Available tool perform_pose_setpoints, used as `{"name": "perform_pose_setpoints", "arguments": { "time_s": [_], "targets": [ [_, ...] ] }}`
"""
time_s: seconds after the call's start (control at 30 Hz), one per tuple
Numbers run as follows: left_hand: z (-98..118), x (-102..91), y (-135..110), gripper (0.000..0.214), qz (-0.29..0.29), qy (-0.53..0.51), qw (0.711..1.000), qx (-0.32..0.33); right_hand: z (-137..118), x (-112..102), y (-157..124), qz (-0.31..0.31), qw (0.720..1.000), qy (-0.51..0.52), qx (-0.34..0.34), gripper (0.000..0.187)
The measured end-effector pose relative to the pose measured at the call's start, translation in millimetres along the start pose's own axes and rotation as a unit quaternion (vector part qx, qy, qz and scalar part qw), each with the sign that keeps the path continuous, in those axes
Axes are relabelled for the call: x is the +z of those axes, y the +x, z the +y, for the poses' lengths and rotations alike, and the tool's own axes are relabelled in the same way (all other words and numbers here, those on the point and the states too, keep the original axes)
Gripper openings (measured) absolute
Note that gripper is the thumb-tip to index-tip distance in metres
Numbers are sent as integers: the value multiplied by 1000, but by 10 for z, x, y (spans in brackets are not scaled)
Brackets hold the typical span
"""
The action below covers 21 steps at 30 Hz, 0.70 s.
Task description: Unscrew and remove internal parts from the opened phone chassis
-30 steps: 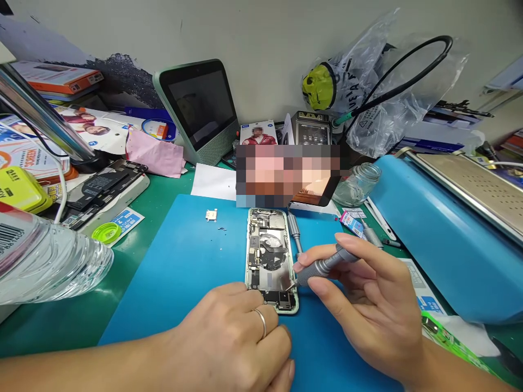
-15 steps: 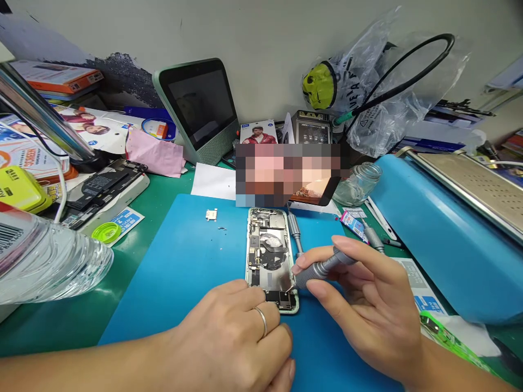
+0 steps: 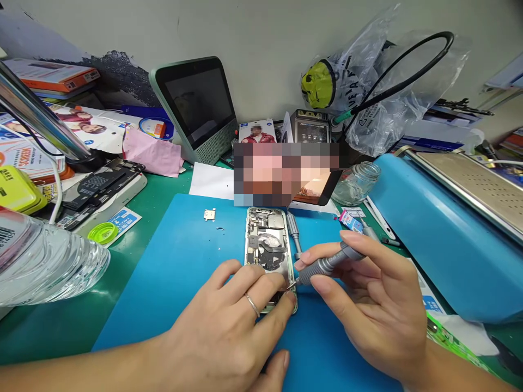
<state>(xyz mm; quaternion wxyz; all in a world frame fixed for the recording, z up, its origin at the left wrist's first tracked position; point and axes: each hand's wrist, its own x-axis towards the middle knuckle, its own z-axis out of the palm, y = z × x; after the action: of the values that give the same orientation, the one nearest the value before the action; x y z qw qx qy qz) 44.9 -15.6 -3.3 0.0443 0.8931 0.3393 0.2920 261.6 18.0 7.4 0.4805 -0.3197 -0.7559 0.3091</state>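
Note:
An opened phone (image 3: 273,239) lies on the blue mat (image 3: 163,283), its circuit board and inner parts bare. My left hand (image 3: 232,313) spreads over the phone's lower end, its thumb apart from the other fingers. Two of its fingertips rest on either side of a screwdriver tip; whether they touch the tip or a tiny screw, I cannot tell. In my right hand (image 3: 376,305) a grey screwdriver (image 3: 322,267) is gripped between thumb and fingers, slanting down to the phone's lower right part. Another grey screwdriver (image 3: 293,231) lies along the phone's right side.
A small metal plate (image 3: 210,214) and several tiny parts (image 3: 220,228) lie left of the phone. Behind it stands a propped tablet (image 3: 318,188), partly blurred out. A water bottle (image 3: 49,261) is at left, a glass jar (image 3: 357,182) and blue padded machine (image 3: 441,239) at right.
My left hand has moved from beside the phone onto its lower end, its curled fingers stretching out to the screwdriver tip. The screwdriver has shifted slightly up and right.

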Motion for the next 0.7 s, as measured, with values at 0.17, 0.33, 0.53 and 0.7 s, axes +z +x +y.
{"name": "perform_pose_setpoints", "arguments": {
  "time_s": [0.17, 0.33, 0.53, 0.7],
  "targets": [
    [9, 36, -6, 38, 3, 28, 1000, -11, -26, 13, 1, 15, 1000, 2, 15, 66],
    [1, 47, -4, 42, 10, 51, 999, 8, -13, 12, 8, 20, 1000, -5, 12, 65],
    [-4, 42, -1, 44, -1, 43, 999, 5, 4, -8, 26, 25, 999, -13, 24, 62],
    [3, 24, 15, 41, -3, 20, 1000, -4, -13, -9, 44, 24, 999, -17, 27, 60]
  ]
}}
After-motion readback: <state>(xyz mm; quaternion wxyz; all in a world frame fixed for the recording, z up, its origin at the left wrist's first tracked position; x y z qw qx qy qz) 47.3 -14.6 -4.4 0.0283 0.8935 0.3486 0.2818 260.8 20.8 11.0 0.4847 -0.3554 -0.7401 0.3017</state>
